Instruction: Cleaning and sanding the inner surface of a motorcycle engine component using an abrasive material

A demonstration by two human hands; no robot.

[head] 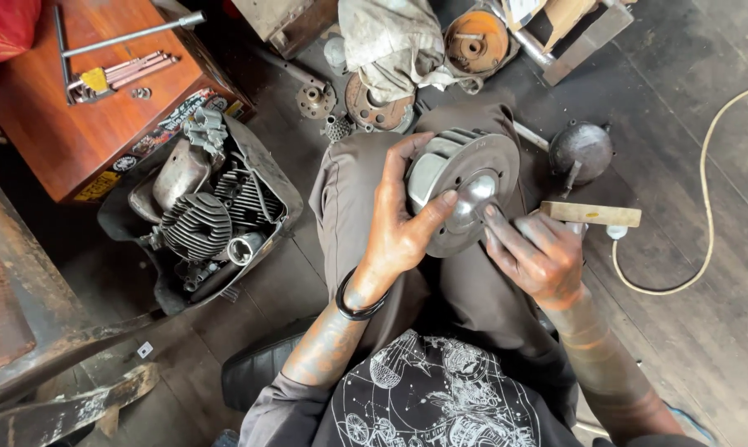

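Observation:
A round grey metal engine part [461, 170] with cooling fins and a flat disc face rests on my lap. My left hand [399, 223] grips its left side, thumb pressed near the shiny domed hub [476, 193] at the centre. My right hand [535, 252] holds the part from the lower right, fingertips touching the hub. Both hands are stained with grease. A black bangle sits on my left wrist.
A black tray [262, 161] of finned engine parts lies on the floor at left. Behind it a brown wooden box [76, 132] carries hex keys and a long wrench. A wooden-handled hammer [593, 213], a dark round part [581, 149], rusty discs and a white cable [705, 215] lie around.

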